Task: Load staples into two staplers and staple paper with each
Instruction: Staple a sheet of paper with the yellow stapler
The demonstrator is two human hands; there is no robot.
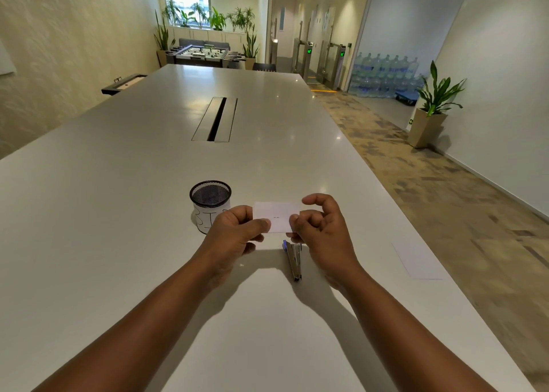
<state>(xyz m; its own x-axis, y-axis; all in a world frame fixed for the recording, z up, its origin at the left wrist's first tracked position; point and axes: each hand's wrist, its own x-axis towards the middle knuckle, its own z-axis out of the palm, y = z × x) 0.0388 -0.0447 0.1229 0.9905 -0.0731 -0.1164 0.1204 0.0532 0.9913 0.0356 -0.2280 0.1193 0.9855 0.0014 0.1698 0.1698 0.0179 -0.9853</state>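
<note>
Both bare forearms reach forward over the long white table point(124, 213). Between them, a small folded white paper slip point(277, 215) with two short dark staple marks is held above the tabletop, the left hand point(234, 231) pinching its left edge with thumb and fingers, the right hand point(320, 231) pinching its right edge, index finger curled free. Just below it, a slim silver metal stapler point(294, 261) lies on the table. Left of the hands stands a black mesh cup point(210, 201) wrapped in labelled white paper. Well right lies a white sheet point(416, 261).
</note>
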